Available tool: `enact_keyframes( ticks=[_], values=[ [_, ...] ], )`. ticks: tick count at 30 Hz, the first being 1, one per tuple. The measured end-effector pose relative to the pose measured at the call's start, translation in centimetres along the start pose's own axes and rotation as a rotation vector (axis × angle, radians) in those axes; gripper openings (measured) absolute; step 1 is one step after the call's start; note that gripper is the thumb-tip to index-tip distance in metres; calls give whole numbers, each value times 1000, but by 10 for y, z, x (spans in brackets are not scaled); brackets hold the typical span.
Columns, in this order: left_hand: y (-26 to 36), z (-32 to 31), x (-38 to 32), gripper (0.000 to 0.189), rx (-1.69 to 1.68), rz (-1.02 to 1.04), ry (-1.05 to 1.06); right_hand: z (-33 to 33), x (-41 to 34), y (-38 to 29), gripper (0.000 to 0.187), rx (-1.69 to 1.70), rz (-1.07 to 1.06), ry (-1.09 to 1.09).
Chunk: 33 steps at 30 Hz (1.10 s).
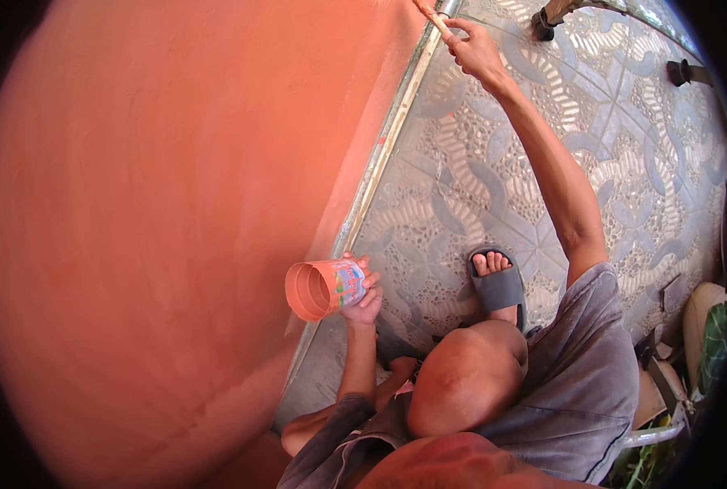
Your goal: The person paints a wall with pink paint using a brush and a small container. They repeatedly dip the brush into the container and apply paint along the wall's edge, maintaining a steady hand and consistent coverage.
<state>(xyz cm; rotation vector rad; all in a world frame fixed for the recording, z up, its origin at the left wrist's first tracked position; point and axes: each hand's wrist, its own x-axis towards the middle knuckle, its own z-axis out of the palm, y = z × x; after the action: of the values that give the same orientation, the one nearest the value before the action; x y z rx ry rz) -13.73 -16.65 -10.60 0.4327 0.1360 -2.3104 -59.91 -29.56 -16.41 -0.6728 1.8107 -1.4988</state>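
Note:
My left hand (363, 294) grips a cut-off plastic bottle (350, 283) by its base, tilted with its open mouth towards the wall. Orange paint coats the inside and rim of the bottle, and a printed label wraps its side. My right arm reaches far forward, and my right hand (475, 52) holds a thin handle (438, 23) smeared with orange paint. The far end of that handle runs out at the top of the picture, so its tip is hidden. Beside both hands rises an orange-painted wall (180, 202).
A pale edge strip (394, 131) runs along the wall's foot, with orange spots on it. Patterned pebble tiles (522, 183) cover the floor. Furniture legs with dark caps (543, 25) stand at the top right. My sandalled foot (499, 284) is planted ahead; plants (717, 342) and clutter lie at lower right.

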Motion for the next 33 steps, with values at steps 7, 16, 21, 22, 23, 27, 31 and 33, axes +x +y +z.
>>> enact_keyframes(
  ticks=[7,16,21,22,23,27,31,33],
  values=[
    [0,-5,0,44,-26,-2,-16,107,-149,-2,33,-67,-362,-432],
    [4,-3,-8,45,-24,30,-27,28,-49,-30,34,95,87,-760],
    [-2,-6,-2,45,-35,33,-40,-35,45,-15,32,246,185,-518],
    [0,-8,-7,45,-33,41,-39,-37,45,-14,29,262,165,-435],
    [2,-8,-10,45,-35,54,-32,-37,46,-14,27,277,145,-349],
    [2,-10,-14,45,-27,77,-14,-13,17,-12,26,415,100,-30],
    [-1,-10,-8,45,-24,50,-18,61,-56,2,29,123,-35,-130],
    [1,-10,-10,45,-18,59,-14,85,-119,-9,31,54,-55,-317]
  ],
)
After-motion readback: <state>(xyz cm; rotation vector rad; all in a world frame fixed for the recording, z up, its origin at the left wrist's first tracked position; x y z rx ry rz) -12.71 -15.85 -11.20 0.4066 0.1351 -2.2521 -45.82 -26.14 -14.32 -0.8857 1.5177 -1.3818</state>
